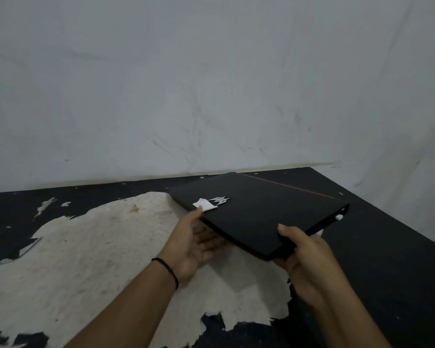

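A closed black laptop with a silver logo and a white sticker on its lid is held tilted above the table, its near edge raised. My left hand is under its left edge, palm up, with the thumb on the lid near the sticker. My right hand grips the near right corner, thumb on top and fingers underneath. A small white plug sticks out of the laptop's right side.
The table has a black surface peeled away over a large pale patch on the left and middle. A white wall stands close behind the table's far edge. The table's right edge runs diagonally at the right.
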The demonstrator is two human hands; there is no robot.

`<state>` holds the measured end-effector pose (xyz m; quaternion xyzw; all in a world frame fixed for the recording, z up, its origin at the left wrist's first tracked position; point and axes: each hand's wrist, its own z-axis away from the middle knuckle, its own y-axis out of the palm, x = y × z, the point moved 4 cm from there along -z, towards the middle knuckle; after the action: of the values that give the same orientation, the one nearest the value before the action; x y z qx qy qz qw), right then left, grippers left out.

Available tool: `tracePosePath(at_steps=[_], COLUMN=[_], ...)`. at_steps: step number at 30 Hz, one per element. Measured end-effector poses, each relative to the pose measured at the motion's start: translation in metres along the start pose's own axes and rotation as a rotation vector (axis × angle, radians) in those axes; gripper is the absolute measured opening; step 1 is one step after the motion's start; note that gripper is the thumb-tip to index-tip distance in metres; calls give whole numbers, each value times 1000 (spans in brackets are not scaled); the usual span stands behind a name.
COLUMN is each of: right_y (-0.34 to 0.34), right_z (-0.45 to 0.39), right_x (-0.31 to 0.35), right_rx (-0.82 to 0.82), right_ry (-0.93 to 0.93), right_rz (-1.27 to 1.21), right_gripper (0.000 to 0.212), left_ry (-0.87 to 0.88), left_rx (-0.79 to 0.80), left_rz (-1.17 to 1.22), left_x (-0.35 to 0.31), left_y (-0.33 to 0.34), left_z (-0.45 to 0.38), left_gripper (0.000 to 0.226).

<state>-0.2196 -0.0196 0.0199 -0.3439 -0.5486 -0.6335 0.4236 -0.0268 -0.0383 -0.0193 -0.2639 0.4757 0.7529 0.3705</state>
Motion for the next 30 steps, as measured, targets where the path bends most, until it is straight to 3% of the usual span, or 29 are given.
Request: tracePosePath(at_steps=[3, 7, 9, 17, 28, 30], right_y=[-10, -21, -27, -49, -46, -45], right_z=[-1, -9, -16, -52, -106, -114], right_x=[6, 9, 11, 24, 19, 22], right_rx=[43, 70, 73, -64, -44, -19], right_ry=[15, 42, 53, 96, 202, 204], right_rz=[8, 15, 24, -112, -154, -160], right_gripper=[19, 21, 23, 21, 12, 37], left_ry=[14, 73, 77, 114, 124, 86], left_rx=[-33, -22, -59, -37, -74, -76], left_rz=[163, 144, 121, 134, 112, 108], left_x=[-13, -25, -28, -31, -16, -18], left_y=[-20, -23, -22, -7, -19, -23], left_z=[-19, -35, -39, -37, -34, -34], left_gripper=[74, 24, 11, 9, 12, 26])
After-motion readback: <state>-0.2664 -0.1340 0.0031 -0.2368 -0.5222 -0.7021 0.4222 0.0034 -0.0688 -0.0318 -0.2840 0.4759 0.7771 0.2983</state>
